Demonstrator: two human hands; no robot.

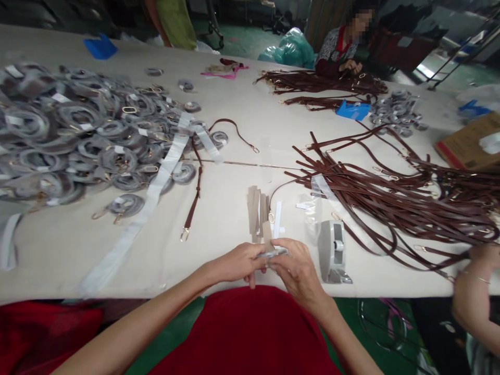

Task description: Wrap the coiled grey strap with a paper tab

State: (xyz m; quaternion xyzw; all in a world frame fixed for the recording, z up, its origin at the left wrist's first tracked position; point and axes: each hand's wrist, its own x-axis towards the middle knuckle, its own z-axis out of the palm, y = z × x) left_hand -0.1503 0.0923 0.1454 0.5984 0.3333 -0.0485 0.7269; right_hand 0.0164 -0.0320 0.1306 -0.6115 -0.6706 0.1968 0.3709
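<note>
My left hand and my right hand meet in front of my body at the table's near edge. Between them they pinch a small greyish, shiny piece, whose exact kind I cannot make out. Just beyond the fingers lies a stack of beige strips, with a white strip beside it. A thin brown strap with a metal clasp ends near the stack. To the right of my right hand stands a grey tape dispenser.
Coiled straps in grey wrapping heap up on the left. Loose brown leather straps spread across the right, near a cardboard box. A co-worker's arm reaches in at right; another person sits across the table.
</note>
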